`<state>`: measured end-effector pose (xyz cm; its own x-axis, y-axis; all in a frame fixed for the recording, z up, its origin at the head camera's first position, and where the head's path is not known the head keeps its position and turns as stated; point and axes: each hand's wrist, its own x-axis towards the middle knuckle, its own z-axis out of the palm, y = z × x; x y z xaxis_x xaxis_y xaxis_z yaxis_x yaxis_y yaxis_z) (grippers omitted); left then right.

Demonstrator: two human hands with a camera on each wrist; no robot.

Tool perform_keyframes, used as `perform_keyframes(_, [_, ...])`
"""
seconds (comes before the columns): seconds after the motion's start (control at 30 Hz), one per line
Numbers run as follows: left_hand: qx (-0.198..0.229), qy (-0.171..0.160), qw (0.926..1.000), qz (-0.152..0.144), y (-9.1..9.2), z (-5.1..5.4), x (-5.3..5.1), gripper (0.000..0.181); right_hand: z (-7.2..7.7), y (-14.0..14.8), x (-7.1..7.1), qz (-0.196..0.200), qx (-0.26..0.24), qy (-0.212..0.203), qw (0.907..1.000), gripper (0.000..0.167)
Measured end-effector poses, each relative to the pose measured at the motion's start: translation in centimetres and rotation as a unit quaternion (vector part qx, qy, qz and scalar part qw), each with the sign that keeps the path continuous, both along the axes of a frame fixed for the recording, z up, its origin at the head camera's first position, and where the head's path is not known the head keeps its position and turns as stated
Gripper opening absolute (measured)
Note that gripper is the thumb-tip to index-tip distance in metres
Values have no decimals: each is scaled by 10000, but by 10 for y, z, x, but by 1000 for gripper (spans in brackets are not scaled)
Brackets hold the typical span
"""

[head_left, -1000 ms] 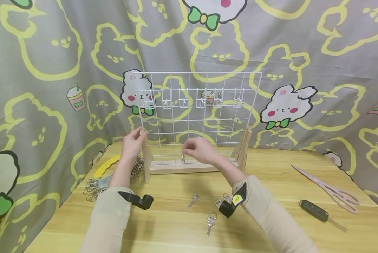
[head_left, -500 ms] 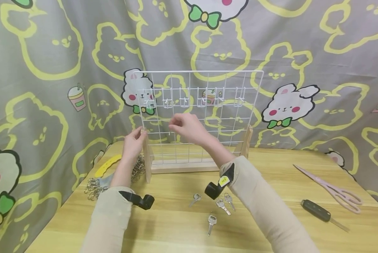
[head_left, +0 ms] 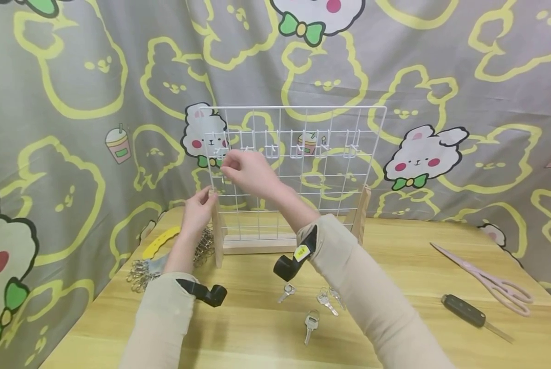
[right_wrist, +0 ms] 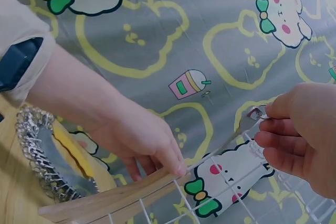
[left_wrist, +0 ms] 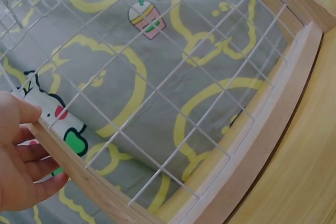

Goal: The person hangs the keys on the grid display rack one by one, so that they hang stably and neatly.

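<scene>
In the head view my left hand [head_left: 198, 211] grips the top of the left wooden upright of a white wire grid rack [head_left: 298, 177]. The left wrist view shows its thumb and fingers either side of that wooden post [left_wrist: 79, 177]. My right hand [head_left: 250, 173] is raised before the grid's upper left, close to the leftmost white hooks. A key [right_wrist: 243, 124] hangs from its metal ring [right_wrist: 258, 113], which thumb and forefinger pinch in the right wrist view. In the head view the hand hides most of that key.
Several keys with rings lie on the table, one [head_left: 311, 323] nearest me. At right are pink scissors [head_left: 487, 279] and a black car key [head_left: 464, 310]. Behind the left forearm lies a bunch of metal clasps [head_left: 142, 274] with a yellow strip [head_left: 162, 242]. A patterned curtain [head_left: 423, 41] hangs behind the rack.
My right hand has risen and moved left with the key, from low before the grid's middle to beside the left hooks. My left hand stays on the upright.
</scene>
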<state>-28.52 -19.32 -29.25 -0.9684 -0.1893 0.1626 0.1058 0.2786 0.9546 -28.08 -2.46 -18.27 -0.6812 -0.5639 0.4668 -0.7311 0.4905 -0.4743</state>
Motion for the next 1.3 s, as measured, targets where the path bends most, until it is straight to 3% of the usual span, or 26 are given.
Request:
perform_keyframes(0.33, [-61,9,10000,-17,1,-1,-1,54,10,-13,-1,-241,-246,-44,9994,12])
perform_keyframes(0.67, [-35,-20,10000,-28,0,-5,2,55,10,-26,1,-748,-495,237,9957,13])
perform_keyframes(0.87, [-66,-21,10000,-1,-1,-5,1,55,10,-30,2,-1066,-541,464,9917,12])
perform_keyframes(1.3, [-52,25,10000,6,1,-2,-1,54,9,-30,0,-1308,-334,576,9892,15])
